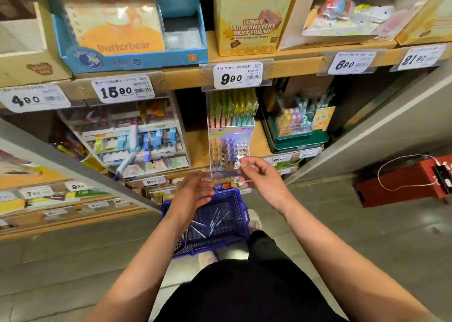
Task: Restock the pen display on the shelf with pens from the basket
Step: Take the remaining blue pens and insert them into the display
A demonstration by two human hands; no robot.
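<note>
A blue basket (241,211) stands on the floor (342,236) below the shelf (195,150), between the person's forearms; a few slim clear pens (215,220) lie loose on its bottom, scattered at angles.

The left hand (193,192) hovers over the basket's far rim, palm turned inward; its grip is wide, fingers straight and holding nothing.

The right hand (261,177) is raised just in front of the display's (230,131) lower right corner; its fingers are loosely curled with thumb and forefinger close together; whether that grip holds a pen I cannot tell, as the hand is blurred.

The display is a clear stepped stand on the shelf, under the 9.90 tag (236,77); its back tier holds upright rows of green, yellow, teal and pink pens (232,109); its front tier holds orange-capped pens at left and purple-capped pens (231,148) in the middle; ringed holes (242,149) show at its right edge, nearest the right hand.

Right of the display a green tray (298,140) carries a clear box (294,121) of pastel pens; left of it a white tiered rack (137,140) holds small blue and white items.

On the shelf above sit a blue Butterbear box (132,55) and a yellow carton (247,30).
</note>
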